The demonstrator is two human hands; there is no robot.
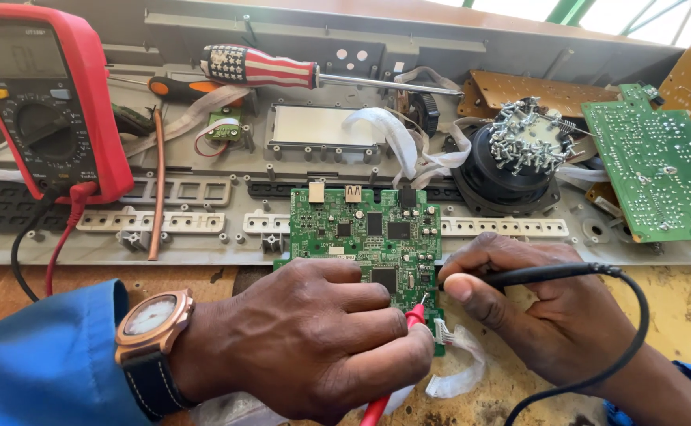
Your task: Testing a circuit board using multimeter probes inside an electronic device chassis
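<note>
My left hand (314, 335), with a wristwatch (152, 331) on the wrist, is closed around a red test probe (413, 317). The probe tip touches the lower right part of a green circuit board (365, 229). My right hand (531, 304) pinches a black test probe (535, 274) whose tip points at the board's right edge. The board leans on a grey plastic panel (203, 244). A white connector with flat cable (460, 355) lies under my hands.
A red multimeter (42, 99) with red and black leads stands at the far left. Two screwdrivers (282, 71) lie at the back. A black speaker with screws stuck to its magnet (519, 150) and another green board (657, 170) sit at the right.
</note>
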